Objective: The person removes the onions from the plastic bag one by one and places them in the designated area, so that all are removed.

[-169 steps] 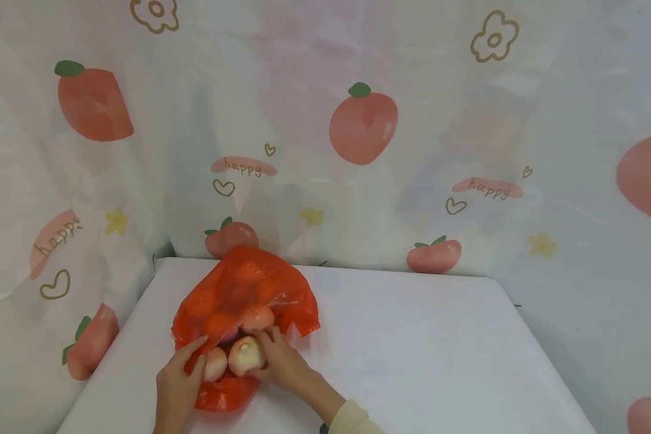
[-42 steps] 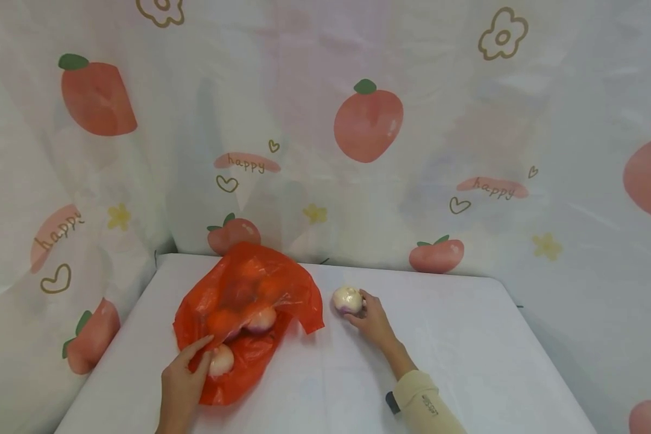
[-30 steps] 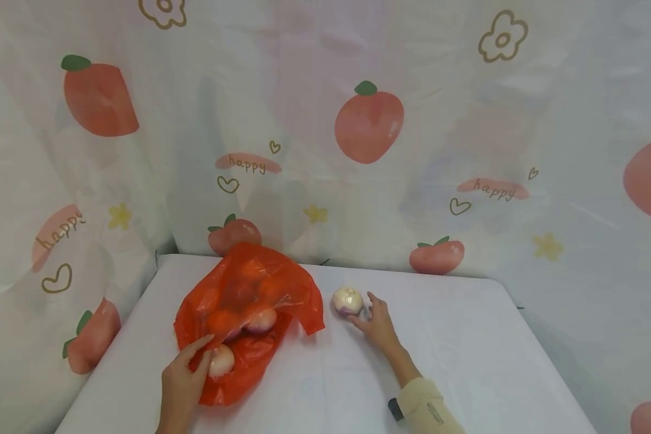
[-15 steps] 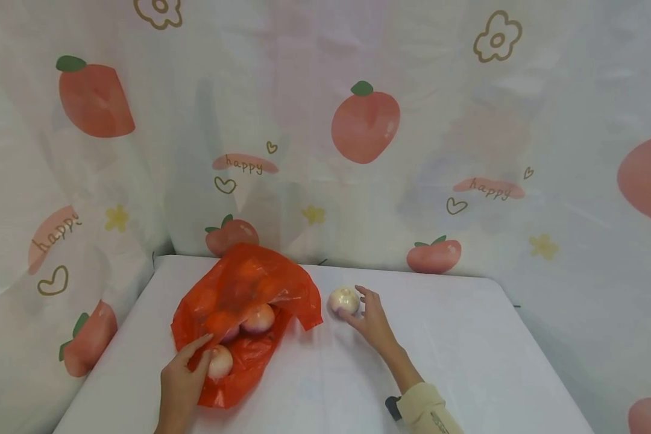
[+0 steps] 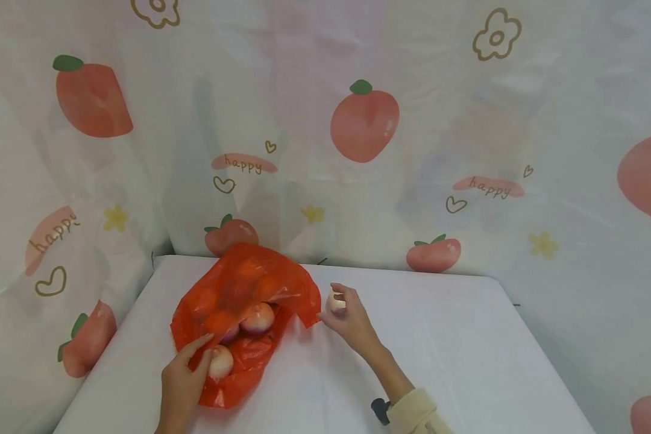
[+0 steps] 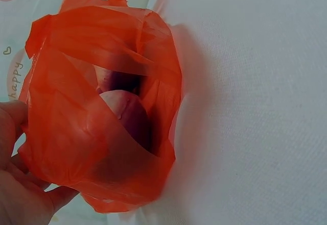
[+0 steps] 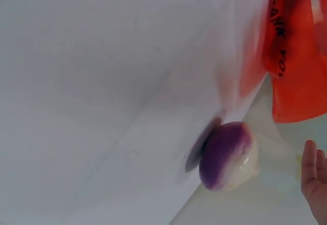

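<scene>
Right hand (image 5: 349,320): fingers (image 7: 314,176) loosely spread, holding nothing, forearm slanting in from the lower right in a cream sleeve (image 5: 412,413). Onion (image 7: 228,156): round, white with a purple flush, lying on the table (image 5: 466,349) just beyond the fingertips, mostly hidden by them in the head view; whether they touch it cannot be told.

Left hand (image 5: 180,386): fingers pinching the near rim of the bag (image 5: 249,289). Bag: orange, thin plastic, mouth open toward the person, lying left of the onion. Two more onions (image 5: 257,318) show in its mouth, one beside the left fingertips.
</scene>
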The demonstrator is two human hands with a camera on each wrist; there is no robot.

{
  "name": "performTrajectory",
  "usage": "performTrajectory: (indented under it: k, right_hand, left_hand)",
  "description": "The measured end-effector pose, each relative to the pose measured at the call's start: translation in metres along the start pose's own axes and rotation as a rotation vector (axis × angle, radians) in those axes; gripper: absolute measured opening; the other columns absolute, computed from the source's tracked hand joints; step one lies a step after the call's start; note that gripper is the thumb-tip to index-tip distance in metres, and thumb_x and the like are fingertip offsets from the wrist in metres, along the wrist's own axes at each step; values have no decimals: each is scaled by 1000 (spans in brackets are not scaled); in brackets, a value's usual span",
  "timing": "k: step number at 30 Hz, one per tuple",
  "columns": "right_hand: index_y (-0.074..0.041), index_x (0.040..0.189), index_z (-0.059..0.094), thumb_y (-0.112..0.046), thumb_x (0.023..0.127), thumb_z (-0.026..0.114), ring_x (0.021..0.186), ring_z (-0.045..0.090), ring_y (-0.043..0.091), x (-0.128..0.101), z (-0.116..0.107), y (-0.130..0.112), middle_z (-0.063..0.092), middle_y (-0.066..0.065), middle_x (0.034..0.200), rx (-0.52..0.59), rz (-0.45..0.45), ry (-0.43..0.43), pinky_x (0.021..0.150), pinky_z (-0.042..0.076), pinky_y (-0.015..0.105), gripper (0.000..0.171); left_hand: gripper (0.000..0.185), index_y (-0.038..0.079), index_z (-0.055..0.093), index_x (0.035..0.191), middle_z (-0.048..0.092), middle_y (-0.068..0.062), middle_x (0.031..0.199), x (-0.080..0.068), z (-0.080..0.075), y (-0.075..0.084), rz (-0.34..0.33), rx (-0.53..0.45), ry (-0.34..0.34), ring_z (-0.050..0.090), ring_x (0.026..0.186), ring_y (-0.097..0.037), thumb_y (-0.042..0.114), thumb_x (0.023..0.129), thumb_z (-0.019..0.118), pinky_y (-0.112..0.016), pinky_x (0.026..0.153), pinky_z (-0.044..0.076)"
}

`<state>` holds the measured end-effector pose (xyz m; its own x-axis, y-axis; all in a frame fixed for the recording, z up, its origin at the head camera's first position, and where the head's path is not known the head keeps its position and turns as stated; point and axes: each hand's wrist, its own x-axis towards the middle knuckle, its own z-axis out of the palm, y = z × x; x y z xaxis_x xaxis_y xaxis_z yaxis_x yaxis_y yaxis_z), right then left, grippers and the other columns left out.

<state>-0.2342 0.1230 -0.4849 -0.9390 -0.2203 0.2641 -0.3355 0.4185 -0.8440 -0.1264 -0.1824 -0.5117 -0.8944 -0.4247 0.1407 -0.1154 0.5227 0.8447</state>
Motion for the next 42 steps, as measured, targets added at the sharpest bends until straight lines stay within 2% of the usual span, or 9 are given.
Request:
performTrajectory:
  k: [2,6,13,20,25,30,35,38,42]
  right_hand:
    - [-15,134,42,-29,81,75,113,51,31,-2,5,-6,47,3,130,-7,-17,-10,82,53,42,64]
    - [-13,134,42,-28,79,77,111,52,28,-4,13,-18,48,4,129,-10,-76,-40,82,53,43,67]
    - [-16,132,45,-33,82,73,108,52,19,-10,25,-33,50,0,123,-47,-100,-136,78,53,30,59]
    - [-17,127,48,-26,83,74,105,52,22,-13,41,-36,52,-1,119,-31,-229,-219,82,53,36,52]
    - [-21,125,49,-27,83,74,104,52,23,-16,52,-37,52,-6,117,-26,-256,-268,81,53,34,49]
    - [-17,128,49,-30,85,72,105,51,23,-17,64,-38,51,-4,120,-52,-240,-319,83,52,33,51]
    - [-16,132,46,-31,85,71,109,49,20,-17,76,-41,50,1,124,-105,-173,-369,87,50,31,56]
    - [-21,132,47,-35,84,71,111,46,14,-15,83,-45,51,0,125,-176,-143,-381,90,48,28,56]
    - [-21,133,47,-32,84,72,114,46,10,-11,93,-48,51,-5,126,-184,-134,-405,92,46,25,56]
  left_hand:
    - [33,7,64,121,62,-15,119,0,0,0,-2,0,-3,55,112,-33,19,90,65,-44,92,42]
    - [33,7,64,121,62,-15,119,-1,-1,0,-6,-1,-2,55,111,-33,19,90,64,-43,92,42]
    - [33,7,64,121,62,-15,118,0,-1,0,-8,2,-4,56,110,-33,19,91,64,-41,91,42]
    - [34,8,64,122,62,-15,119,-1,-2,1,-21,-1,-16,56,111,-33,20,91,63,-40,91,42]
    - [33,7,64,122,62,-15,118,-1,-2,2,-16,1,-10,56,110,-33,19,91,63,-40,90,42]
    - [33,7,64,122,62,-15,118,-1,-3,1,-16,-4,-9,56,111,-33,20,91,63,-41,91,42]
    - [34,8,63,122,62,-15,119,-1,-3,0,-22,-2,-17,55,112,-32,22,92,62,-41,91,42]
    - [34,8,63,123,62,-14,119,-1,-3,-1,-26,-6,-21,55,112,-32,23,92,62,-40,91,42]
    - [35,9,63,123,62,-14,120,0,-2,-1,-26,-12,-19,55,112,-32,24,91,62,-40,91,42]
